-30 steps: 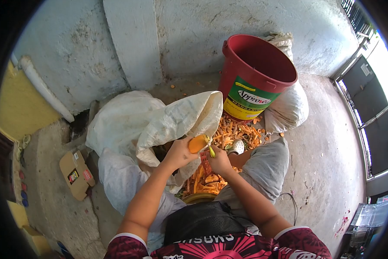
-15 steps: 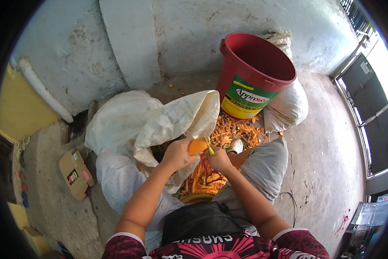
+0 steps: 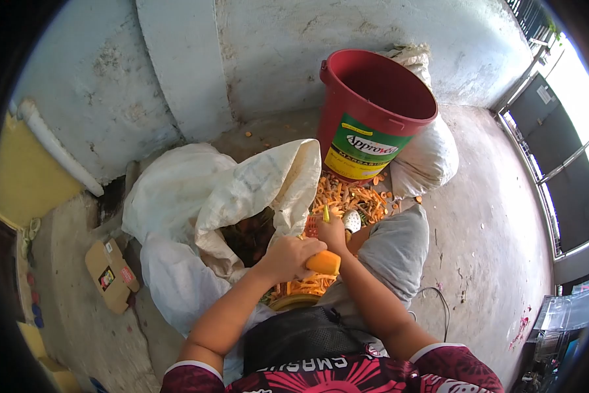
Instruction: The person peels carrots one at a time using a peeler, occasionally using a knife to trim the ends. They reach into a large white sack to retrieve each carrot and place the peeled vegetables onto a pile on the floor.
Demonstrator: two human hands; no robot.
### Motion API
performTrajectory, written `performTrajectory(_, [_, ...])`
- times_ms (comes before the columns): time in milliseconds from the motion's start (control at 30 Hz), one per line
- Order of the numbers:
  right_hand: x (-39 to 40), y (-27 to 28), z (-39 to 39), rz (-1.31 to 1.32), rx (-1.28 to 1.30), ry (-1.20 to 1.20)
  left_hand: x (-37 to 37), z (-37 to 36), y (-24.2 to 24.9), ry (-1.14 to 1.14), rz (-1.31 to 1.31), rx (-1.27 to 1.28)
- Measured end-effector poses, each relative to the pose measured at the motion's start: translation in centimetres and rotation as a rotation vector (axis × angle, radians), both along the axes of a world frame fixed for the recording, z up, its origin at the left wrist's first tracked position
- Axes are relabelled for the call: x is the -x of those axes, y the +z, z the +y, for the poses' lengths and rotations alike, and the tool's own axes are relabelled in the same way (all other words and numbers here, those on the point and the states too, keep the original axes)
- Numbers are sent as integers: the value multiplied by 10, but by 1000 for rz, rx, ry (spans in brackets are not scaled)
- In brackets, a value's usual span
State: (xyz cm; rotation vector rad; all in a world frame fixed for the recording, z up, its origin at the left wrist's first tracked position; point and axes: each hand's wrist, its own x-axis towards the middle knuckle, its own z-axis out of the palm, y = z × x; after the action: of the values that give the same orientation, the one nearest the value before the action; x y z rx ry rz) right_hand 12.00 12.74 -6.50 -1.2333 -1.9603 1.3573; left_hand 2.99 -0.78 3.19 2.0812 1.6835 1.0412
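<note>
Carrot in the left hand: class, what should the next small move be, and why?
Probably bring the yellow tool in the right hand to the carrot, since the left hand grips the carrot but the tool is apart from it.

Orange vegetable (image 3: 325, 262) in left grip (image 3: 293, 257), red bucket (image 3: 334, 98)

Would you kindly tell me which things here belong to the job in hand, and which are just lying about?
Likely in use:
- orange vegetable in left hand
- yellow-green tool in right hand
- orange strips
- open sack
- perhaps red bucket

Seemingly lying about:
- cardboard
- thin cord
</note>
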Motion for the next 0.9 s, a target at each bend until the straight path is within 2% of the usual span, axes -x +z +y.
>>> performTrajectory(67, [1,27,-2,254,363,-57,4,0,-7,79,23,35])
performTrajectory(167, [-10,46,3,287,784,-155,26,-4,-12,169,118,157])
performTrajectory(300, [-19,61,19,252,817,-72,38,-8,-10,201,222,455])
performTrajectory(333, [-19,56,23,217,849,12,39,-7,-13,190,236,528])
performTrajectory(433, [-25,57,7,114,885,539,36,-7,-24,111,209,695])
performTrajectory(467, [-24,52,-2,79,707,640,35,-7,-26,76,191,740])
performTrajectory(567, [-24,49,-5,6,679,813,31,-7,-22,89,56,696])
performTrajectory(667, [-25,85,16,-175,612,757,36,-10,-25,143,-231,332])
performTrajectory(700, [-24,107,27,-214,588,744,43,-10,-25,241,-339,361])
performTrajectory(767, [-26,142,63,-366,280,694,61,-13,-23,434,-555,416])
performTrajectory(800, [-27,168,78,-412,125,597,70,-17,-23,509,-438,395])
performTrajectory(833, [-29,196,97,-451,76,514,79,-23,-25,583,-322,373])
performTrajectory(867, [-36,200,137,-467,-48,479,93,-30,-45,586,-192,386])
performTrajectory(900, [-35,216,161,-315,-89,332,102,-37,-53,635,-184,475])
